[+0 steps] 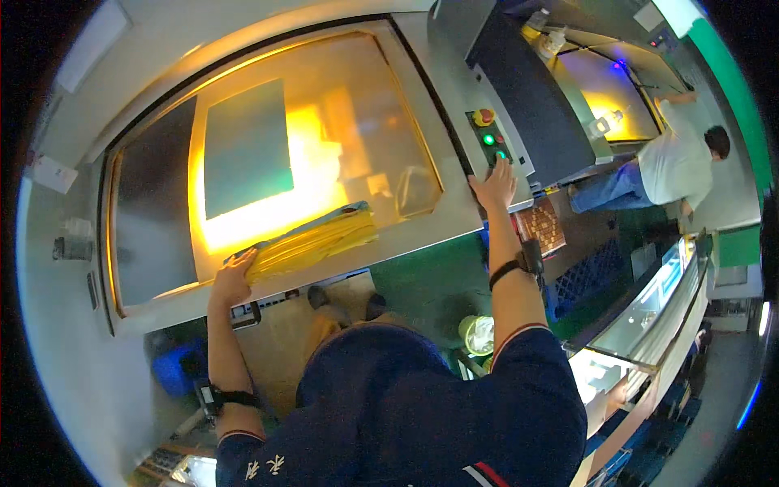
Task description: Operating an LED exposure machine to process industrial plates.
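My left hand (pixel 234 277) grips the near left end of a bunched, see-through yellow film (pixel 316 243), which lies along the front edge of a glass-topped machine bed (pixel 389 162). A grey-green rectangular sheet (pixel 248 150) lies farther back on the bed, with bright yellow light glowing around it. At the bed's right side, my right hand (pixel 495 191) is stretched out over a control panel (pixel 507 146), fingers apart. One fingertip is at the lower lit green button (pixel 501 155); whether it presses cannot be made out. Another lit green button (pixel 488 140) and a red-and-yellow knob (pixel 484 118) sit above.
To the right, a person (pixel 673 174) in a pale shirt leans at a second yellow-lit machine (pixel 604 89). A light table (pixel 641 308) stands at the lower right. A green bin (pixel 477 334) and a blue crate (pixel 588 280) are on the floor; a blue container (pixel 178 369) stands lower left.
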Motion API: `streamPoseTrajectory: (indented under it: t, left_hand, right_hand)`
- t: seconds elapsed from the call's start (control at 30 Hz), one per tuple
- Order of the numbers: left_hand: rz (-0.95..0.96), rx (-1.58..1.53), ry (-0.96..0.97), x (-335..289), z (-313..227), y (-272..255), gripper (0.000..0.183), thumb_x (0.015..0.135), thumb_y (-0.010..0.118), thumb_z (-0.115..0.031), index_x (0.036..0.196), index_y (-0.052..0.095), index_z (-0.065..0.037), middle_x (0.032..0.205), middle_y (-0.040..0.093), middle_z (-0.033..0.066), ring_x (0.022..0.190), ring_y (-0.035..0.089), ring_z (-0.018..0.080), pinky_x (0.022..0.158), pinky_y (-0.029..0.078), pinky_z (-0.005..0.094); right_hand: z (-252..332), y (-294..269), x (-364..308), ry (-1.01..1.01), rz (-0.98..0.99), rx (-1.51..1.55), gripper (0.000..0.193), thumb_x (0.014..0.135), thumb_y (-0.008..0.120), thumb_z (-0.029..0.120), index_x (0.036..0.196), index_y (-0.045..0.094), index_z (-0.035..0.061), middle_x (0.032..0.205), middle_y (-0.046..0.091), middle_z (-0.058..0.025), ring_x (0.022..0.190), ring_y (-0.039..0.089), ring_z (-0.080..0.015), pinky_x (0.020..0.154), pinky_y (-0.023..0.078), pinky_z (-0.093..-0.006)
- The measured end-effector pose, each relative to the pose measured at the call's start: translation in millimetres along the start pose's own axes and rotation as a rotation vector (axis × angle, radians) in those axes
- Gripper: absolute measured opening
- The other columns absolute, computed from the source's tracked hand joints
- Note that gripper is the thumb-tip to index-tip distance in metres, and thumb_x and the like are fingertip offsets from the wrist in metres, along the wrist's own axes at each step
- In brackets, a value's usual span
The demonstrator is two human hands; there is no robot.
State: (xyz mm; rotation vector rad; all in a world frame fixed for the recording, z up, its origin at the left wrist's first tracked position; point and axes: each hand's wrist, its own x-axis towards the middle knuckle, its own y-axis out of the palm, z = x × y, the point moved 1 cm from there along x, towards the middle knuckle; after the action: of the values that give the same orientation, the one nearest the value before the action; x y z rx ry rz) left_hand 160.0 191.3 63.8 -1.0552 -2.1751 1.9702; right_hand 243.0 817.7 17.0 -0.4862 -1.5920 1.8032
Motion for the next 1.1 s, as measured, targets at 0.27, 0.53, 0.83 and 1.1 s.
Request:
streamPoseTrajectory:
  t: [0.27,0.53,0.83,1.1]
  left_hand:
    - [-0.032,-0.090,-0.085,72,62,-41,0.079,0.074,0.057,0.002,0.147,0.043,-0.024,0.139,0.053,0.0184,0.127,0.051,0.0397,0.104,0.046,0.0430]
    - [0.006,-0.143,-0.248,251,114,-119,0.074,0.076,0.056,-0.007,0.148,0.042,-0.018,0.127,0.063,0.0191,0.114,0.063,0.0361,0.097,0.050,0.0417]
    - [-0.341,-0.076,-0.177,429,145,-155,0.043,0.077,0.060,-0.011,0.119,0.060,-0.003,0.112,0.067,0.0213,0.104,0.065,0.0401,0.088,0.053,0.0486]
    - [-0.214,-0.043,0.205,248,50,-91,0.051,0.077,0.065,-0.021,0.127,0.057,-0.012,0.114,0.067,0.0181,0.105,0.065,0.0376,0.090,0.051,0.0492]
  right_hand:
    - [-3,-1,-8,0.074,0.023,-0.095,0.099,0.079,0.072,0.054,0.155,0.022,0.0151,0.159,0.027,-0.0115,0.148,0.023,-0.0280,0.120,0.018,-0.0483]
    - [2,-4,-7,0.093,0.025,-0.122,0.097,0.081,0.070,0.053,0.156,0.020,0.0174,0.159,0.028,-0.0128,0.147,0.025,-0.0307,0.120,0.019,-0.0492]
    - [14,6,14,0.034,-0.007,-0.067,0.094,0.080,0.074,0.046,0.155,0.026,0.0148,0.157,0.031,-0.0169,0.146,0.026,-0.0348,0.119,0.019,-0.0520]
    - [-6,21,-11,0.004,-0.124,-0.058,0.094,0.083,0.072,0.044,0.152,0.025,0.0012,0.150,0.038,-0.0239,0.142,0.029,-0.0406,0.118,0.022,-0.0513]
